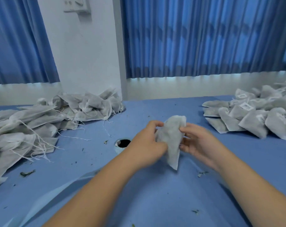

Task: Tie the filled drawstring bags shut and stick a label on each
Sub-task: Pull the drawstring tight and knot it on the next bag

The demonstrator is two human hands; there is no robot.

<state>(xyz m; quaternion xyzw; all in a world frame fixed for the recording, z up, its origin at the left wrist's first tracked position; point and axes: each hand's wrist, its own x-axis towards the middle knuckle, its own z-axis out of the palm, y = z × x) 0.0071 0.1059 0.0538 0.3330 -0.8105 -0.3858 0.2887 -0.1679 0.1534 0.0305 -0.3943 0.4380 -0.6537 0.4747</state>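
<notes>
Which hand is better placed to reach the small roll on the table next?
Left, probably: the left hand, though gripping the bag, is beside the roll; the right hand is on the bag's far side.

Motion blurs the pale grey fabric drawstring bag (170, 136), its cord indiscernible. The left edge crops the white heap of untied bags (24, 128). Print on the white labels (246, 106) is unreadable.

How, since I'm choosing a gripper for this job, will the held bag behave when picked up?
Probably floppy: the bag creases and hangs limp between the left hand and right hand. Likely light for its size: mere pinches hold it aloft. Unlikely to roll or slip; it looks like flat, matte fabric.
</notes>
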